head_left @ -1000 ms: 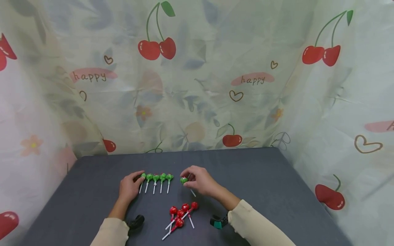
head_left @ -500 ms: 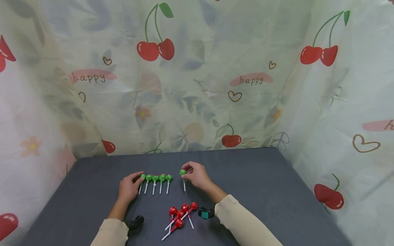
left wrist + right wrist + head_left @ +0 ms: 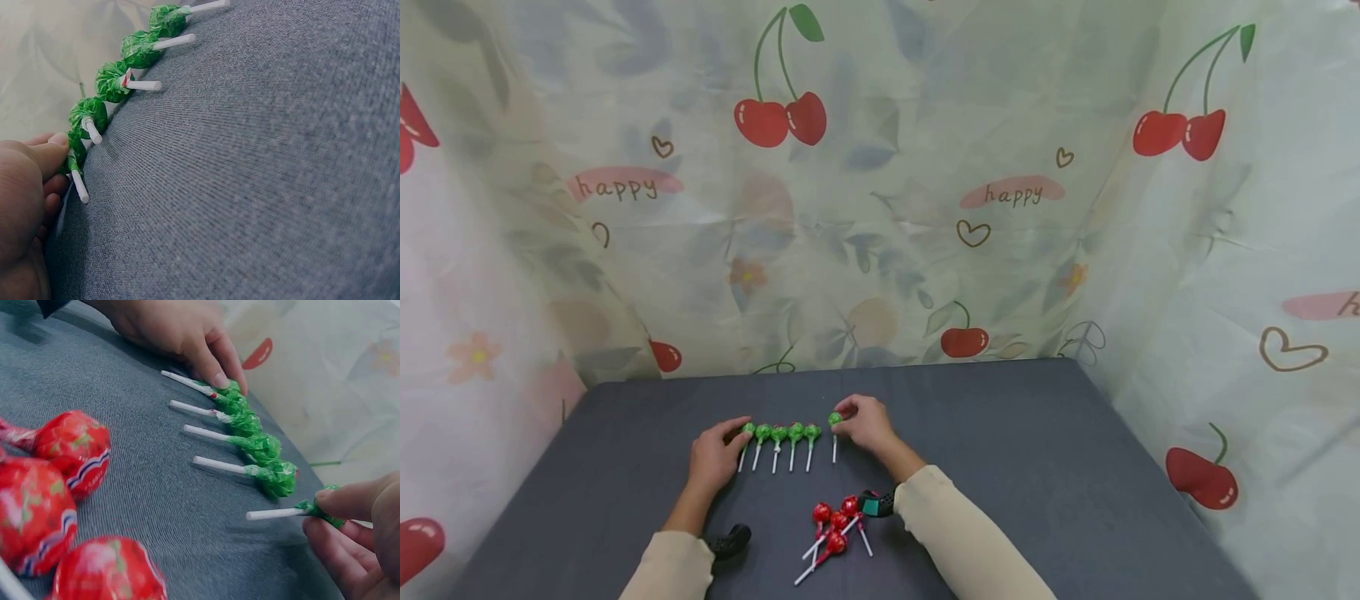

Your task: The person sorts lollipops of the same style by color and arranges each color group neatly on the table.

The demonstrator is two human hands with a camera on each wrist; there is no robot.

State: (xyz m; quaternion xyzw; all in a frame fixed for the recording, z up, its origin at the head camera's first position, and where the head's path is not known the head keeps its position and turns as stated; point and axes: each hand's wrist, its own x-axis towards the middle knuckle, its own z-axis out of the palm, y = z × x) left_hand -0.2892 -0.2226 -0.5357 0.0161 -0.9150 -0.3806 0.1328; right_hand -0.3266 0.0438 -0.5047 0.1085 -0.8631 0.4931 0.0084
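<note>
Lying on grey cloth [image 3: 1000, 467], green lollipops [image 3: 779, 434] face a cherry-print curtain [image 3: 880, 250].

Forearms [image 3: 901, 458] stretched forward, left grip [image 3: 715, 457] pinching, right grip [image 3: 868, 427] pinching

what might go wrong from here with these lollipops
The green lollipop pinched in the right hand could knock the row's nearest lollipop askew. The right wrist's black band overlaps the red lollipops in the head view, so it might brush them. The left hand might nudge the lollipop it pinches.
</note>
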